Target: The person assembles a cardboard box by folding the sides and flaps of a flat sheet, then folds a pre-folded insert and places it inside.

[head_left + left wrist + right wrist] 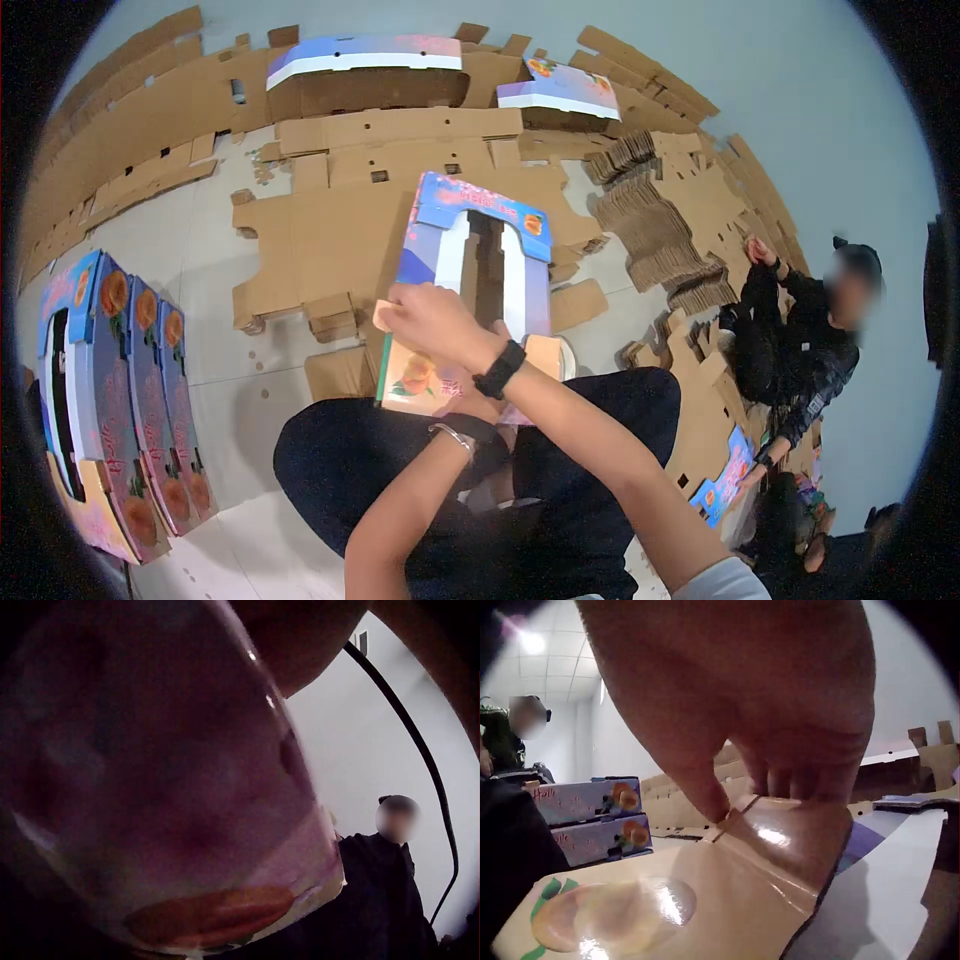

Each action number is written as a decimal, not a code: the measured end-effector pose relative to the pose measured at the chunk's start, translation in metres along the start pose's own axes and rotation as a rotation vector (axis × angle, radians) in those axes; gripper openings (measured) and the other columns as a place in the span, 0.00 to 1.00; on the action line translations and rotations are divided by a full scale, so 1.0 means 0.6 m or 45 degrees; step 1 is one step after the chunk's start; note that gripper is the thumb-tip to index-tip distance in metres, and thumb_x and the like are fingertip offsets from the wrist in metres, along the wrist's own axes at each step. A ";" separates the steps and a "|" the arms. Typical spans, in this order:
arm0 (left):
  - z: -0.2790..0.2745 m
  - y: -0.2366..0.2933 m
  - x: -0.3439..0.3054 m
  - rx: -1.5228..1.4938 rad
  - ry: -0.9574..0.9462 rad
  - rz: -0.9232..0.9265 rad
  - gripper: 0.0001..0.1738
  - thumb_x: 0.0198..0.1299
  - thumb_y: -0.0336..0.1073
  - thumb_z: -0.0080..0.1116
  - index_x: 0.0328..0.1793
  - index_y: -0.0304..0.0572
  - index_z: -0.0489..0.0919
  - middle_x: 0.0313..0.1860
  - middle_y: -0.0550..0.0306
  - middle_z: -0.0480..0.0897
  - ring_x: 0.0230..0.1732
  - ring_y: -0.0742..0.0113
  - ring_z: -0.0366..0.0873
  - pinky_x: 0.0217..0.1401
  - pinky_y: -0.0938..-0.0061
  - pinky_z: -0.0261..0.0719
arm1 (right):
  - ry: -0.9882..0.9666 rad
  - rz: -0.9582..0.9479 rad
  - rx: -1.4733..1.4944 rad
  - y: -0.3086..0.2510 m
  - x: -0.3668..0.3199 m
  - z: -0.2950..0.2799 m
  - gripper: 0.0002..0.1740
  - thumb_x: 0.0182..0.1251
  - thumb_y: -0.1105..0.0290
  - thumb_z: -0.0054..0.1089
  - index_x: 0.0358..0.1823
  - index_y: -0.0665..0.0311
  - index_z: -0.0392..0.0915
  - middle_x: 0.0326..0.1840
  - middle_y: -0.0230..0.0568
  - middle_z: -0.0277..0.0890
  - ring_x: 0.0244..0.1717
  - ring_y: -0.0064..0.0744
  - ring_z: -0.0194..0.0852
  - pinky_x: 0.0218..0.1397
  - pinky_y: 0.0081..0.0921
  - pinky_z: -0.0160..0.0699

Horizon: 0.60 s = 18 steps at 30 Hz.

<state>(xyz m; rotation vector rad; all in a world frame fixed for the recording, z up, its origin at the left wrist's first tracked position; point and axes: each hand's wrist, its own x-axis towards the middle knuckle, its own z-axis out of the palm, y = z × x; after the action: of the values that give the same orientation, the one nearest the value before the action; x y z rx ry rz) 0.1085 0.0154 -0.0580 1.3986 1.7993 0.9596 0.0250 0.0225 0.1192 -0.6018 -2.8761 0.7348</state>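
A printed peach carton (pixel 525 290) with a long cut-out window stands in front of the person's lap. The right hand (pixel 435 318) reaches across to the carton's near left corner. In the right wrist view, its thumb and fingers pinch a folded end flap (pixel 780 832) beside a printed peach. The left hand (pixel 478 403) is at the near end, mostly hidden under the right forearm. Its wrist view shows a dark, close printed panel (pixel 180 787) of the carton, and how its fingers lie cannot be made out.
Several assembled cartons (pixel 145 400) stand in a row at left. Flat cardboard blanks (pixel 330 230) cover the floor ahead, with stacked folded cardboard (pixel 655 235) to the right. Two printed cartons (pixel 370 55) lie along the back. Another person (pixel 815 340) sits at right near a printed piece (pixel 722 485).
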 end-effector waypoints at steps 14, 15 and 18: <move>-0.167 0.132 -0.036 0.419 0.252 -0.065 0.23 0.59 0.47 0.57 0.46 0.33 0.69 0.21 0.40 0.80 0.25 0.42 0.80 0.28 0.53 0.78 | 0.652 0.357 0.179 0.318 -0.120 -0.123 0.29 0.60 0.62 0.58 0.60 0.66 0.64 0.57 0.54 0.67 0.56 0.49 0.71 0.57 0.37 0.71; -0.169 0.134 -0.034 0.453 0.188 -0.098 0.23 0.61 0.48 0.54 0.48 0.33 0.69 0.23 0.40 0.81 0.27 0.43 0.81 0.31 0.54 0.79 | 0.662 0.366 0.194 0.345 -0.130 -0.125 0.29 0.60 0.62 0.58 0.60 0.66 0.64 0.57 0.54 0.67 0.56 0.49 0.71 0.57 0.37 0.71; -0.172 0.140 -0.036 0.444 0.155 -0.126 0.26 0.60 0.50 0.54 0.50 0.33 0.69 0.24 0.38 0.81 0.28 0.41 0.81 0.32 0.53 0.79 | 0.537 0.616 0.297 0.369 -0.146 -0.125 0.32 0.61 0.61 0.58 0.63 0.71 0.61 0.60 0.56 0.66 0.57 0.49 0.70 0.60 0.36 0.70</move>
<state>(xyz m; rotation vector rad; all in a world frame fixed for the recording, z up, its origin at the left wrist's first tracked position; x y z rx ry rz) 0.0676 -0.0077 0.0681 1.4638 2.1854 0.7157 0.1975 0.1983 0.0773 -1.2632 -2.2388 0.8571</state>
